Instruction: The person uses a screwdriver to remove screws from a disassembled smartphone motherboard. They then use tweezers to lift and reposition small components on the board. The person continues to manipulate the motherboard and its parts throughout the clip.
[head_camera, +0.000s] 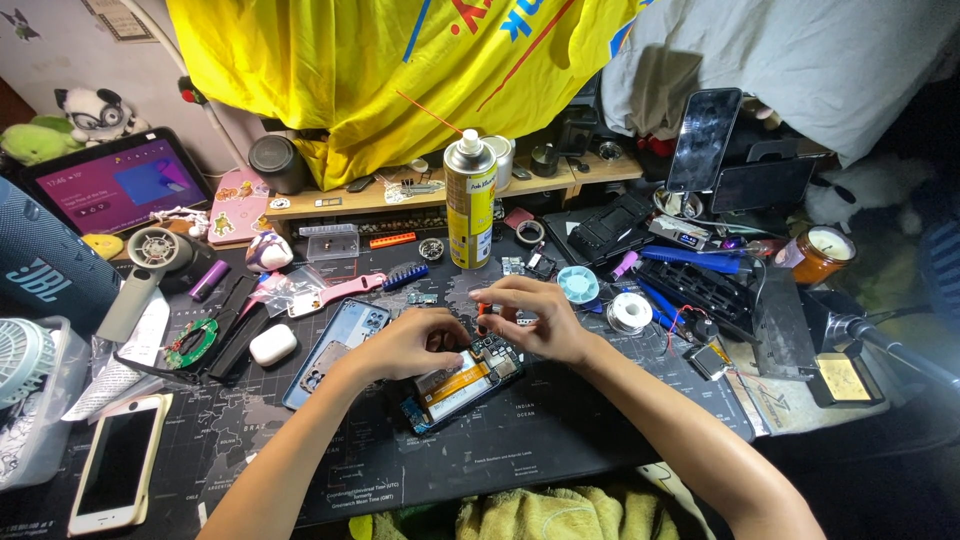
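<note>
**Two hands on an opened phone, mid desk**

Towel, yellow-green, lies bunched at the desk's near edge, btwn the two forearms. Just past it, on the dark map-print mat, lies the opened phone: back off, orange strip and circuit boards showing, set at a slant, roughly mid desk.

Left hand rests on the phone's far-left end, fingers curled down and pressed onto it; no tool seen in it. Right hand sits over the phone's far-right end, thumb and forefinger pinching a small orange-handled tool, tip pointing down at the boards. What kind of tool: can't tell.

Just left of the left hand lies a blue back cover, camera cutouts up. Further left: white earbud case, ring-shaped green board, purple cell. Near-left corner: white phone, screen up, w/ a small fan beyond it.

Behind the hands stands a yellow spray can, upright, white cap. Right of the right hand: teal disc, solder spool, blue tweezers. Far-left corner: tablet, screen lit. Right side: black phone propped upright on a stand, candle jar near the right edge.
</note>
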